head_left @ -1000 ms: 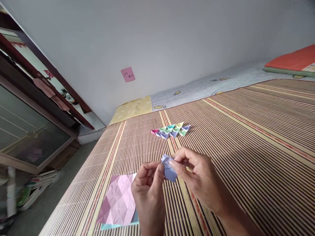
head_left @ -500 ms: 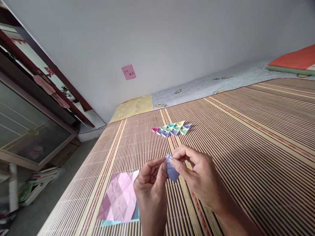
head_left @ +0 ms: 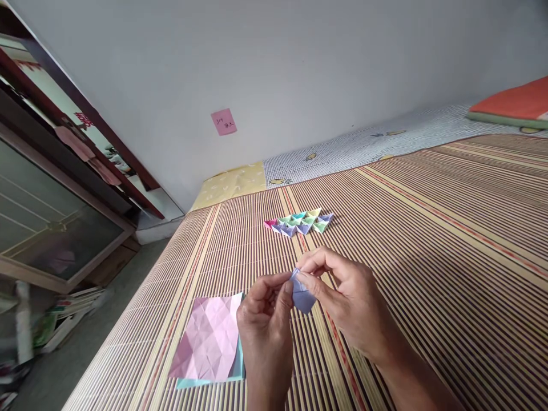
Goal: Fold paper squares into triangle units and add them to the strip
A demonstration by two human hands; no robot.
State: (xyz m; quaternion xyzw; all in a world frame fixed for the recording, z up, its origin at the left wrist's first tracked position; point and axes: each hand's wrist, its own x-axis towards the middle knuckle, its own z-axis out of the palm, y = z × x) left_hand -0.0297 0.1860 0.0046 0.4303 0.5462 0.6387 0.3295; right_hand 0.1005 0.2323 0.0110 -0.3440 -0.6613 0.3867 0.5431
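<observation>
Both hands pinch one small folded piece of lavender paper (head_left: 303, 298) above a striped bamboo mat (head_left: 428, 240). My left hand (head_left: 266, 325) grips its left edge between thumb and fingers. My right hand (head_left: 342, 302) pinches its top and right side. Beyond the hands, a cluster of small folded paper pieces (head_left: 299, 222) in pink, purple, green, blue and yellow lies joined on the mat. A creased pink paper square (head_left: 209, 337) lies at the lower left on top of a light blue sheet (head_left: 205, 379).
The mat covers a bed with a checked sheet (head_left: 363, 145) and a yellow cloth (head_left: 231, 182) along the grey wall. A pink sticky note (head_left: 223, 121) is on the wall. An orange cushion (head_left: 514, 105) lies far right. A glass-fronted cabinet (head_left: 51, 217) stands left, beyond the bed's edge.
The hands with the lavender piece have shifted slightly right and closer together. The fold looks tighter and more pointed. The view has tilted a little; nothing else moved.
</observation>
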